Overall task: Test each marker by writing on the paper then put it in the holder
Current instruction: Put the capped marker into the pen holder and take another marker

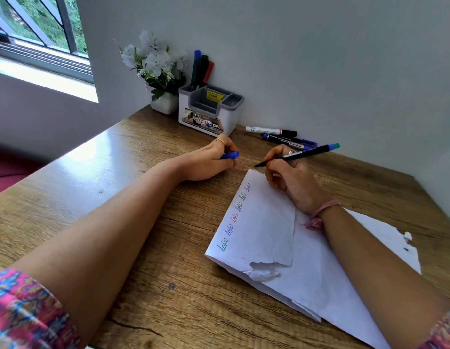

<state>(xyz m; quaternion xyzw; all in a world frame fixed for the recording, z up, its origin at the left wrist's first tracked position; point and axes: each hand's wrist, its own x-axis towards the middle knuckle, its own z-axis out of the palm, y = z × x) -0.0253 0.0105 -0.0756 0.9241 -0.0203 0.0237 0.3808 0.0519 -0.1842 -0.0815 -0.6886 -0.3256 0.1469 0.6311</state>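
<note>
My right hand [292, 180] grips a thin black marker [302, 154] with a teal end, its tip just past the far corner of the white paper [269, 222]. Several coloured words run along the paper's left edge. My left hand [209, 159] rests on the wooden table [118, 197] to the left, fingers curled round a blue cap [230, 155]. The white and grey holder [209, 109] stands by the wall with three markers [202, 68] upright in its rear left slot. More markers [282, 137] lie on the table to the right of the holder.
A white pot of white flowers [158, 71] stands left of the holder, against the wall. A window [37, 34] is at the far left. The paper's near edge is torn, and a second sheet [385, 235] lies under my right forearm.
</note>
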